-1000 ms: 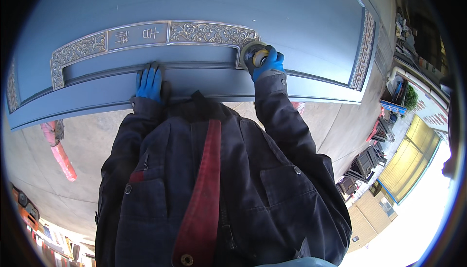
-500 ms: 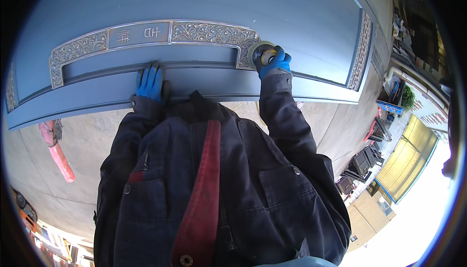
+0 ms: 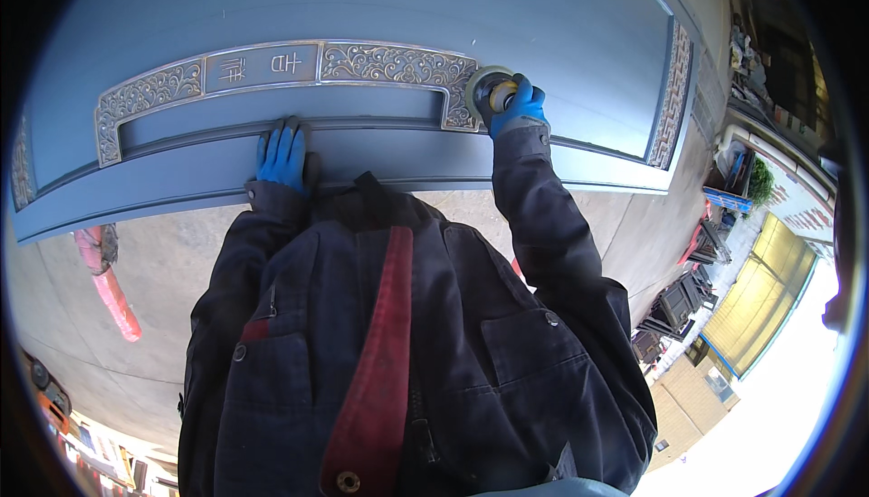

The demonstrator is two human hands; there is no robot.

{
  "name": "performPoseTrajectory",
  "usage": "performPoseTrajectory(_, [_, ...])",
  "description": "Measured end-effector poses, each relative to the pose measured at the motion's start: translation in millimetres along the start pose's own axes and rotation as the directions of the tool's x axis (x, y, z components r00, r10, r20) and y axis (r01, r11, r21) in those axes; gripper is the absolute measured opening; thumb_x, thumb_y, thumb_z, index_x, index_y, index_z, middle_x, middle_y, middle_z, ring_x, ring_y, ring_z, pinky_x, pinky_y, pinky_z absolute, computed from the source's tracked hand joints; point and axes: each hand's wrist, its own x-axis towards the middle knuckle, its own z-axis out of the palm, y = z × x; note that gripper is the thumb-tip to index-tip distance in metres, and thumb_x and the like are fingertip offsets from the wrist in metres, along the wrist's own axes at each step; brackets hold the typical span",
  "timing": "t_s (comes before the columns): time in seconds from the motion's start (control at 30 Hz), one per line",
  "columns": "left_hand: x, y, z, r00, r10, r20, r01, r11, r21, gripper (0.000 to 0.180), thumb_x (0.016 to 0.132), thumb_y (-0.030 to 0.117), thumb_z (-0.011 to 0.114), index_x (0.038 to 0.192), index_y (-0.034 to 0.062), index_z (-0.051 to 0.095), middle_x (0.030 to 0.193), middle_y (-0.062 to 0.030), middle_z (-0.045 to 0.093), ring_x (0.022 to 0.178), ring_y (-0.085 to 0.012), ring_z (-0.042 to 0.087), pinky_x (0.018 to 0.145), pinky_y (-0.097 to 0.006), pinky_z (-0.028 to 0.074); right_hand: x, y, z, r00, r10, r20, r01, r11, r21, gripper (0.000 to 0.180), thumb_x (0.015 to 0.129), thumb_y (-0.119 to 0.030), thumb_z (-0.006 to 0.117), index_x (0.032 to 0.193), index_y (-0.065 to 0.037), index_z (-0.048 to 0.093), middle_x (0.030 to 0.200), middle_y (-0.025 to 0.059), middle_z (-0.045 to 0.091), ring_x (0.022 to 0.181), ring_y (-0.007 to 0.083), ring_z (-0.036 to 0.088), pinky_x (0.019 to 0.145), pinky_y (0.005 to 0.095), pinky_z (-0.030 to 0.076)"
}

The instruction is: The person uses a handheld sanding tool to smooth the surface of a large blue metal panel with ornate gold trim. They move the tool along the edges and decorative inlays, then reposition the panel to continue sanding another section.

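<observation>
A large blue-grey door panel (image 3: 362, 13) lies in front of me, carrying a raised bronze-coloured ornamental strip (image 3: 398, 62) with scrollwork and a lettered centre. My right hand (image 3: 523, 109), in a blue and dark glove, is closed round an angle grinder (image 3: 498, 91) with a black and yellow body. The grinder's round disc is at the right end of the strip; whether it touches the surface I cannot tell. My left hand (image 3: 282, 157), gloved the same way, rests flat with fingers stretched on the near border of the panel, below the strip.
Patterned corner trims (image 3: 672, 99) run along the panel's right side. Pink-wrapped material (image 3: 113, 289) is on the concrete floor (image 3: 136, 352) at left. Stacked dark pieces (image 3: 679, 302) and a blue crate (image 3: 729, 198) stand off to the right.
My right hand and the grinder have shifted slightly right and a little farther from me. The left hand stays at the same place on the panel.
</observation>
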Motion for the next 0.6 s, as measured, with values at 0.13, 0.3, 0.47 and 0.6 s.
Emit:
performPoseTrajectory(0.13, [1, -1, 2, 1.0, -0.019, 0.01, 0.019, 1.0, 0.008, 0.054, 0.104, 0.033, 0.062, 0.146, -0.0006, 0.057, 0.161, -0.0215, 0.05, 0.149, -0.0428, 0.047, 0.125, -0.06, 0.031, 14, -20, -3, 0.981, -0.035, 0.189, 0.049, 0.996, -0.069, 0.093, 0.076, -0.043, 0.095, 0.153, -0.017, 0.048, 0.141, 0.0186, 0.055, 0.109, 0.0393, 0.075, 0.09, 0.0503, 0.063])
performPoseTrajectory(0.3, [1, -1, 0, 1.0, -0.002, -0.005, 0.002, 1.0, -0.012, 0.054, 0.105, 0.034, 0.061, 0.145, -0.0013, 0.058, 0.161, -0.0227, 0.05, 0.147, -0.0437, 0.049, 0.125, -0.06, 0.032, 38, -45, -11, 0.991, -0.073, 0.114, 0.082, 0.994, -0.078, 0.092, 0.077, -0.04, 0.094, 0.153, -0.015, 0.048, 0.14, 0.0193, 0.056, 0.109, 0.038, 0.076, 0.09, 0.0493, 0.064])
performPoseTrajectory(0.47, [-1, -2, 3, 1.0, -0.018, -0.013, 0.018, 1.0, -0.016, 0.053, 0.105, 0.035, 0.061, 0.144, -0.0015, 0.059, 0.157, -0.0233, 0.054, 0.144, -0.0446, 0.05, 0.125, -0.06, 0.032, 53, -68, -19, 0.974, -0.18, 0.135, 0.197, 0.972, -0.127, 0.09, 0.079, -0.039, 0.092, 0.154, -0.016, 0.049, 0.138, 0.018, 0.058, 0.11, 0.0391, 0.075, 0.093, 0.0491, 0.063])
performPoseTrajectory(0.6, [-2, -2, 3, 1.0, -0.017, -0.024, 0.017, 1.0, 0.013, 0.054, 0.104, 0.034, 0.061, 0.145, -0.0009, 0.059, 0.157, -0.0235, 0.054, 0.144, -0.0451, 0.05, 0.124, -0.06, 0.033, 53, -83, -19, 0.938, -0.3, 0.172, 0.318, 0.944, -0.091, 0.085, 0.082, -0.037, 0.089, 0.154, -0.017, 0.05, 0.141, 0.0164, 0.059, 0.109, 0.0381, 0.076, 0.093, 0.0486, 0.063])
